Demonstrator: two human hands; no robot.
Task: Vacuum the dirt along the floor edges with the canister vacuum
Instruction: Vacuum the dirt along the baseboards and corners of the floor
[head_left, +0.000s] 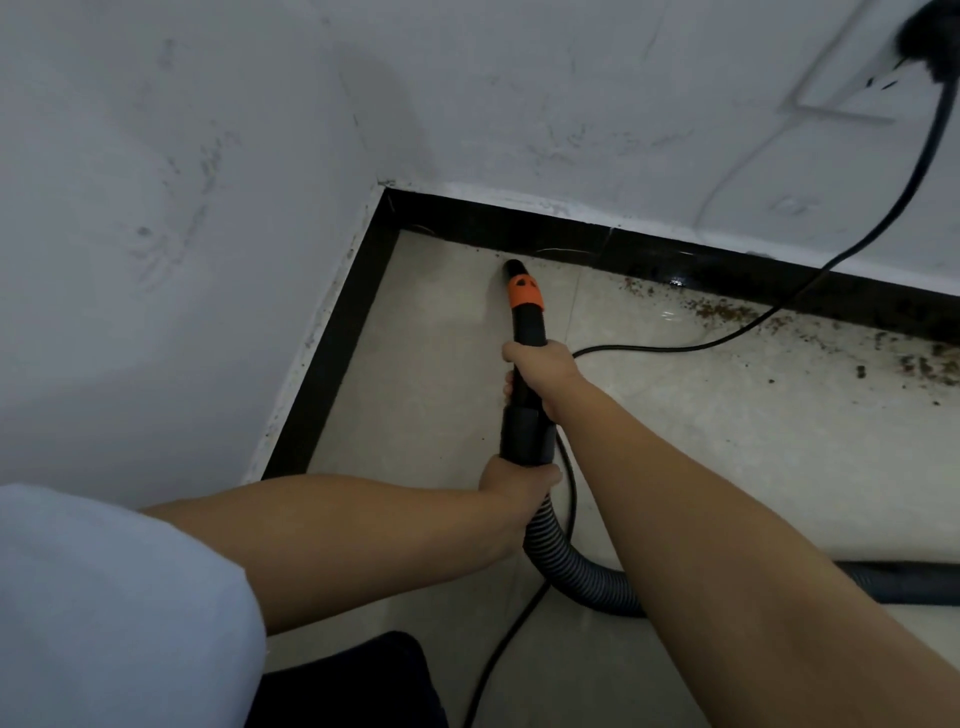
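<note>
Wand (525, 332): black, orange collar; tip near the baseboard (571, 236), just right of the corner.
Right hand (540, 366): fingers curled round the wand mid-length.
Left hand (514, 486): fingers wrapped round the wand's lower cuff where the hose (566, 566) joins.
Dirt (727, 312): brown crumbs along the baseboard, right of the tip.
Cord (883, 208): crosses the baseboard.
</note>
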